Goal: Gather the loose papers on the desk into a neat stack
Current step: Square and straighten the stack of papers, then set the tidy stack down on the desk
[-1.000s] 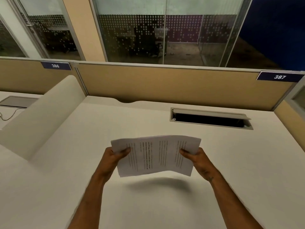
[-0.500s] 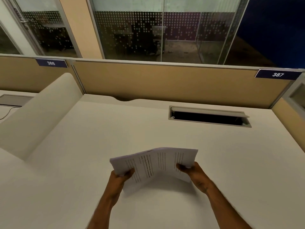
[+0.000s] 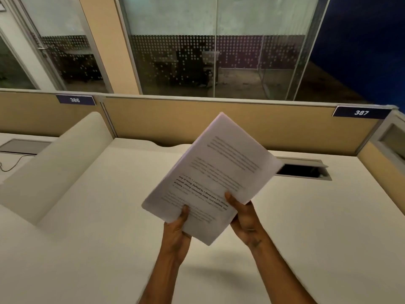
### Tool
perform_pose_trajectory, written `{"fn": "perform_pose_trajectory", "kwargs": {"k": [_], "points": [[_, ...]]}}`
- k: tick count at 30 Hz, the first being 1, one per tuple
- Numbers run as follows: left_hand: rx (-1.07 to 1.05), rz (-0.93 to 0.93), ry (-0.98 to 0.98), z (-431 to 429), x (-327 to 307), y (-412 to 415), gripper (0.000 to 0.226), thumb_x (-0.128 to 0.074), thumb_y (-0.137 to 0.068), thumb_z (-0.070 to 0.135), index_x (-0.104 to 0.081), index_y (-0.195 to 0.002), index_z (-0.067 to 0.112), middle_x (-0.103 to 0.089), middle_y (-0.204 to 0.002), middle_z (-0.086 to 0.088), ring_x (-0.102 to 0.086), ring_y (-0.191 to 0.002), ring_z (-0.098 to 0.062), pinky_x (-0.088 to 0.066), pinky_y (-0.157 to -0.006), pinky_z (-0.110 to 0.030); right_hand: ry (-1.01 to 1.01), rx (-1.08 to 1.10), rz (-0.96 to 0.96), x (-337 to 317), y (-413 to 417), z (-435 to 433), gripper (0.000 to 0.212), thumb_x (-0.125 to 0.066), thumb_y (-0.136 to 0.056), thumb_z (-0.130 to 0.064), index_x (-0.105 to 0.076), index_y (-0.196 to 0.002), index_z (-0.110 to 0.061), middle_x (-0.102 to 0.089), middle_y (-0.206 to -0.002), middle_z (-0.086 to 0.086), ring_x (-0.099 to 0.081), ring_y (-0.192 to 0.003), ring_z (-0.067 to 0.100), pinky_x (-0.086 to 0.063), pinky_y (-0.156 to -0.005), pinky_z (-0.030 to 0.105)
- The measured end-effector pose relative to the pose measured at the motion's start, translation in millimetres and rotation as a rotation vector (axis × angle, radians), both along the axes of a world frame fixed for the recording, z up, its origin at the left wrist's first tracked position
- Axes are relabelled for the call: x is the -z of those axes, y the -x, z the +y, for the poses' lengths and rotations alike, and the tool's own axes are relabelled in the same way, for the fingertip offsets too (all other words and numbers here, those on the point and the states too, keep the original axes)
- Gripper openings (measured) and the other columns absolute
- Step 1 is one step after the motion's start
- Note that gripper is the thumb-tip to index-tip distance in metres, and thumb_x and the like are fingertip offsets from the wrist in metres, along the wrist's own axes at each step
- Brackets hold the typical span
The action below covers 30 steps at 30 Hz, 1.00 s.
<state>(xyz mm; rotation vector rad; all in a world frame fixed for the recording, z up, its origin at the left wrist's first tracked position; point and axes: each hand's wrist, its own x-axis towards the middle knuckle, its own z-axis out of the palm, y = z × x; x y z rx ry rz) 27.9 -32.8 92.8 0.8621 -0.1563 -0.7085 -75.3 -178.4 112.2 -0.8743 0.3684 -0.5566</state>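
A stack of printed white papers [image 3: 217, 172] is held up in the air above the white desk [image 3: 98, 227], tilted with its far corner pointing up and away. My left hand [image 3: 176, 233] grips the stack's near left edge, thumb on top. My right hand [image 3: 244, 218] grips the near right edge, thumb pressed on the printed page. The sheets lie together with their edges nearly flush. No loose sheets show on the desk.
A cable slot [image 3: 304, 171] with a raised lid is cut into the desk behind the papers. A white curved divider [image 3: 52, 170] slopes along the left. Tan partition panels [image 3: 175, 121] with number plates close the back; glass walls rise behind.
The papers went from a wide, bowed hold low over the desk to a raised, turned stack. Both hands shifted to its near edge and lifted it.
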Motion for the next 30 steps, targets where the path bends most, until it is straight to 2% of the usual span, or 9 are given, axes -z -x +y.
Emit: {"fn": "perform_pose_trajectory", "kwargs": {"k": [4,7,9,12,15,17,24,27,30], "points": [[-0.065,0.066,-0.143,17,9,-14,0.032,-0.061,-0.091,0.005,-0.069,-0.119,0.019,-0.078,-0.108,-0.001,-0.071,-0.098,-0.018,-0.06,-0.076,-0.033,0.101,0.077,0.136,-14,5,-11,0.029,-0.069,-0.083,-0.01,-0.072,-0.112,-0.011,-0.073,-0.119,0.014,-0.069,-0.11,0.034,-0.056,-0.092,0.047],[-0.162,-0.19,-0.403,37,0,-48,0.068,-0.065,-0.09,0.002,-0.041,-0.15,0.023,-0.062,-0.137,-0.005,-0.066,-0.112,-0.012,-0.053,-0.096,-0.033,0.238,0.065,0.228,-19,14,-22,0.03,-0.072,-0.081,-0.014,-0.073,-0.111,-0.013,-0.075,-0.114,0.012,-0.07,-0.106,0.034,-0.058,-0.087,0.047],[-0.126,-0.459,-0.547,41,-15,-60,0.094,-0.078,-0.08,0.022,-0.024,-0.157,0.029,-0.045,-0.152,0.003,-0.048,-0.133,-0.012,-0.038,-0.111,-0.036,0.324,0.02,0.267,-19,18,-25,0.027,-0.072,-0.081,-0.016,-0.073,-0.109,-0.017,-0.077,-0.11,0.008,-0.071,-0.101,0.033,-0.061,-0.083,0.044],[0.021,-0.657,-0.59,32,-32,-54,0.09,-0.079,-0.079,0.043,-0.028,-0.153,0.039,-0.047,-0.149,0.016,-0.05,-0.13,-0.008,-0.042,-0.105,-0.038,0.385,-0.051,0.304,-13,19,-23,0.031,-0.073,-0.081,-0.022,-0.073,-0.111,-0.021,-0.077,-0.109,0.005,-0.072,-0.097,0.03,-0.061,-0.083,0.043],[0.026,-0.568,-0.48,24,-32,-41,0.043,-0.069,-0.084,0.045,-0.064,-0.123,0.026,-0.075,-0.118,0.001,-0.072,-0.105,-0.025,-0.06,-0.087,-0.051,0.4,-0.099,0.322,-1,17,-19,0.03,-0.072,-0.086,-0.02,-0.072,-0.116,-0.018,-0.076,-0.112,0.006,-0.071,-0.101,0.031,-0.06,-0.088,0.044],[-0.034,-0.529,-0.498,23,-23,-30,0.029,-0.065,-0.089,0.043,-0.072,-0.107,0.021,-0.079,-0.104,-0.002,-0.075,-0.094,-0.027,-0.062,-0.082,-0.051,0.399,-0.107,0.341,12,17,-16,0.026,-0.072,-0.087,-0.021,-0.073,-0.113,-0.021,-0.076,-0.112,0.004,-0.071,-0.101,0.028,-0.06,-0.088,0.042],[-0.053,-0.399,-0.565,37,44,-9,0.028,-0.052,-0.101,0.031,-0.065,-0.123,0.019,-0.077,-0.109,0.0,-0.074,-0.1,-0.018,-0.062,-0.078,-0.032,0.34,-0.089,0.514,88,24,10,0.062,-0.081,-0.065,-0.061,-0.074,-0.111,-0.019,-0.078,-0.11,0.004,-0.074,-0.101,0.021,-0.059,-0.091,0.037],[-0.023,-0.358,-0.64,39,72,-6,0.022,-0.048,-0.103,0.033,-0.063,-0.119,0.034,-0.075,-0.111,0.007,-0.072,-0.102,-0.01,-0.06,-0.081,-0.028,0.319,-0.043,0.617,112,24,20,0.036,-0.073,-0.078,-0.053,-0.073,-0.102,-0.028,-0.078,-0.109,0.0,-0.073,-0.101,0.016,-0.058,-0.087,0.027],[0.002,-0.352,-0.744,36,82,-16,0.018,-0.046,-0.104,0.034,-0.062,-0.109,0.04,-0.072,-0.112,0.007,-0.068,-0.107,-0.014,-0.055,-0.087,-0.028,0.316,-0.012,0.669,121,15,22,0.041,-0.062,-0.09,-0.043,-0.069,-0.122,-0.019,-0.076,-0.114,-0.003,-0.071,-0.107,0.014,-0.054,-0.099,0.034]]}}
